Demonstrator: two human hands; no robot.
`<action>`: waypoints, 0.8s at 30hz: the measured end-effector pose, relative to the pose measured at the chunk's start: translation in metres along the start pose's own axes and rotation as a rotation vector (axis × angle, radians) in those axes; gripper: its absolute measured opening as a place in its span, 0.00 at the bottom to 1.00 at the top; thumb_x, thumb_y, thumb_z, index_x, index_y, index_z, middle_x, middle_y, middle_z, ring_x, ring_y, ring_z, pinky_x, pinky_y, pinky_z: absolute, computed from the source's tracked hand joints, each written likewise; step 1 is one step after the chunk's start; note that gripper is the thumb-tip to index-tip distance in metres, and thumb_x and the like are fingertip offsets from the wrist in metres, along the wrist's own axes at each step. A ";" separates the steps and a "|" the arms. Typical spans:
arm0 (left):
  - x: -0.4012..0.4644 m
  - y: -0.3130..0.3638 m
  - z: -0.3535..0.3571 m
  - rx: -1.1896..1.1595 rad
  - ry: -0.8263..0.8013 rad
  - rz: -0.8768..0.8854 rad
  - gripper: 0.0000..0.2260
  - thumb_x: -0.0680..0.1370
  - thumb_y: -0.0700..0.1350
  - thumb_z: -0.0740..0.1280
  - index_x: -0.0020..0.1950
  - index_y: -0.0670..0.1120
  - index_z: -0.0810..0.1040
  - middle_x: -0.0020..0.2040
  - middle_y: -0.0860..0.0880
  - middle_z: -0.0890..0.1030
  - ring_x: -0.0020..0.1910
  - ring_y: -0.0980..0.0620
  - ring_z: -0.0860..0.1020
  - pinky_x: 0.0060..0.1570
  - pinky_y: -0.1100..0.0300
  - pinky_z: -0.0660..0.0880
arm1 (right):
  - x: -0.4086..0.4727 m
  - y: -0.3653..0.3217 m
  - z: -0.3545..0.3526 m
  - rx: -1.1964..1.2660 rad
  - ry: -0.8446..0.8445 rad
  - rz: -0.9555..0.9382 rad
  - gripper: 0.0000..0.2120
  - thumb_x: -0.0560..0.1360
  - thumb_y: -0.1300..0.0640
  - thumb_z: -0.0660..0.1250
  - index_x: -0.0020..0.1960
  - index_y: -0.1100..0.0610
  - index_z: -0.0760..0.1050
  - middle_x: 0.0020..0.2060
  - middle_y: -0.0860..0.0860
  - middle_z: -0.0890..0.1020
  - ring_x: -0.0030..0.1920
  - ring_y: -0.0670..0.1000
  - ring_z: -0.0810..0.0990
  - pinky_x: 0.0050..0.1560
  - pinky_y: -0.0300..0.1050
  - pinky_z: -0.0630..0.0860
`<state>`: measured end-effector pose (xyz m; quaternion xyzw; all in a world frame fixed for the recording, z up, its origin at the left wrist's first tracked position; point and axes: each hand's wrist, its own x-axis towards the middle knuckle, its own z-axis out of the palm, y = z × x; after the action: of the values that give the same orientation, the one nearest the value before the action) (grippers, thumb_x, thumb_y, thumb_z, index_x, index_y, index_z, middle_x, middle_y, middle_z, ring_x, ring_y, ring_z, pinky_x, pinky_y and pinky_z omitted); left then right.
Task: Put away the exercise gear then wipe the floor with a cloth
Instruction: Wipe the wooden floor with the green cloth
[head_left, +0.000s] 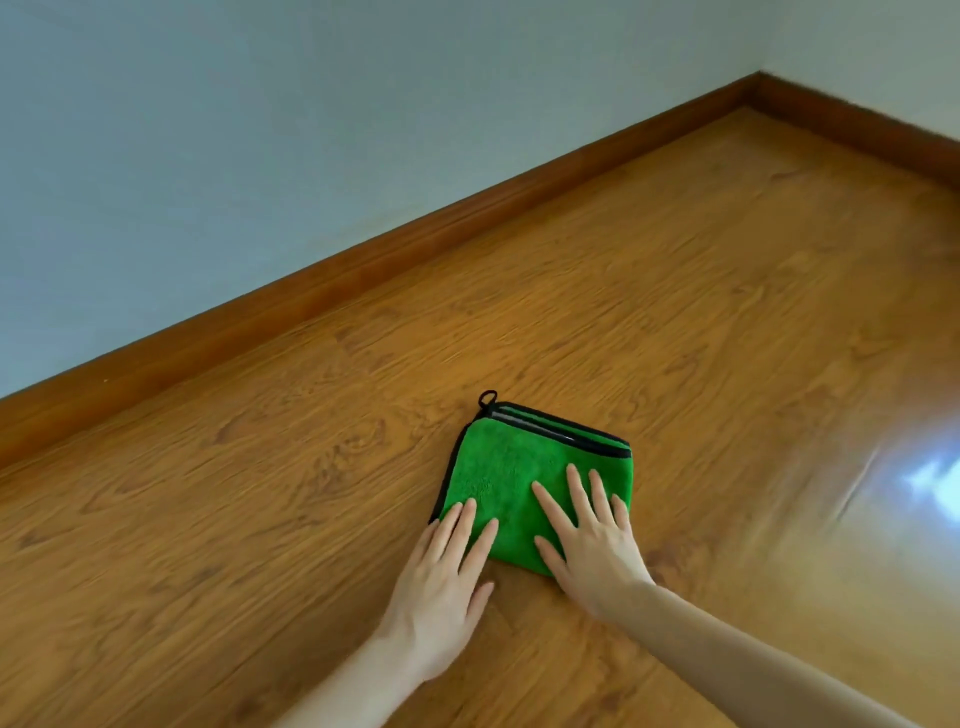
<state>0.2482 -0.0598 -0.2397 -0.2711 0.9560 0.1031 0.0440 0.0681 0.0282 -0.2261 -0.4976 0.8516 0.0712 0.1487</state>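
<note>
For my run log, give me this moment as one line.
phase: wiping floor | left hand: flat on green cloth | right hand: flat on cloth | cloth: folded, on wooden floor | exercise gear: none in view

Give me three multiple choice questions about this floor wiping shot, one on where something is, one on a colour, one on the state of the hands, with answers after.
1. Where does the cloth lie?
A. on the wooden floor, out from the skirting board
B. draped over the skirting board
C. hung on the wall

2. What colour is the cloth?
A. blue with white edging
B. green with black edging
C. plain yellow

3. How are the hands placed?
A. both curled into fists beside the cloth
B. one hand lifting the cloth off the floor
C. both flat, fingers straight, on the cloth's near part

Answers:
1 A, bare floor shows between cloth and skirting.
2 B, its pile is green and the trim and loop are black.
3 C, the left hand and right hand lie with fingers stretched onto the cloth.
</note>
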 end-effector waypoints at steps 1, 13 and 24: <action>-0.011 0.000 0.001 0.005 -0.017 0.022 0.26 0.81 0.55 0.41 0.68 0.49 0.71 0.67 0.45 0.73 0.66 0.48 0.72 0.59 0.51 0.72 | -0.012 -0.001 0.004 0.006 -0.020 0.013 0.32 0.78 0.40 0.34 0.69 0.47 0.69 0.65 0.60 0.74 0.62 0.64 0.75 0.53 0.61 0.77; -0.119 -0.032 -0.001 0.011 -0.036 -0.089 0.22 0.75 0.59 0.52 0.64 0.50 0.69 0.59 0.46 0.80 0.56 0.50 0.77 0.47 0.56 0.79 | -0.061 -0.083 0.016 -0.063 -0.166 -0.238 0.24 0.71 0.40 0.52 0.64 0.44 0.70 0.60 0.58 0.79 0.57 0.65 0.79 0.45 0.62 0.79; -0.186 -0.097 -0.007 0.125 -0.023 -0.492 0.28 0.68 0.64 0.68 0.59 0.45 0.79 0.48 0.43 0.81 0.42 0.46 0.82 0.32 0.59 0.79 | -0.061 -0.204 0.005 -0.172 -0.311 -0.818 0.33 0.78 0.45 0.55 0.75 0.42 0.39 0.75 0.56 0.35 0.72 0.66 0.30 0.70 0.69 0.38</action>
<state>0.4574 -0.0467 -0.2238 -0.4914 0.8651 0.0329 0.0952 0.2747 -0.0211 -0.2060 -0.7876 0.5431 0.1508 0.2490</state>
